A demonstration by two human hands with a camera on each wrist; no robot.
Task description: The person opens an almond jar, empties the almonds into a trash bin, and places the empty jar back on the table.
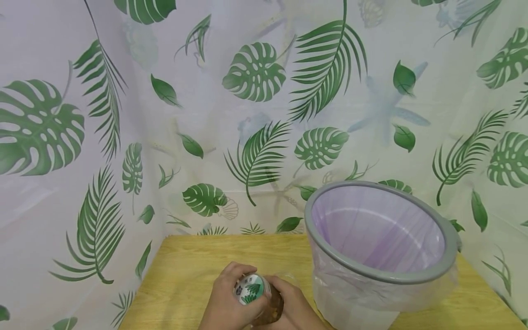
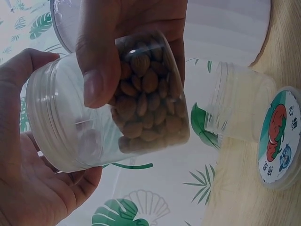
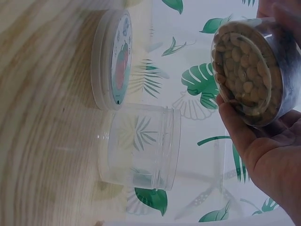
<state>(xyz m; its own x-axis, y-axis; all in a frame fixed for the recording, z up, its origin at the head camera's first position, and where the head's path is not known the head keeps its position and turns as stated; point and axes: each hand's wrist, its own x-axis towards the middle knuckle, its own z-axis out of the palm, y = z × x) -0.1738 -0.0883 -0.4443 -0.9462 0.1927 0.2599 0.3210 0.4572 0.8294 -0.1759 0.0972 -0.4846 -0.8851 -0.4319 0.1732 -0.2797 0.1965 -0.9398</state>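
Almond jar [image 2: 155, 127], tilted, is held left of the purple-lined wastebasket [image 1: 393, 276], a left hand [image 1: 228, 295] grasping its green-and-white lid [image 1: 249, 291] and a right hand [image 1: 296, 300] wrapped around its body. Should the lid work loose at this slant, almonds [image 2: 150, 80] could spill; a slipped grip could knock the strawberry-printed lid [image 3: 120, 61] or uncapped clear jar [image 3: 141, 146], both left of that wastebasket.

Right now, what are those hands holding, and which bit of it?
A clear jar of almonds: the left hand grips it by the lid, and the right hand holds it round the body.
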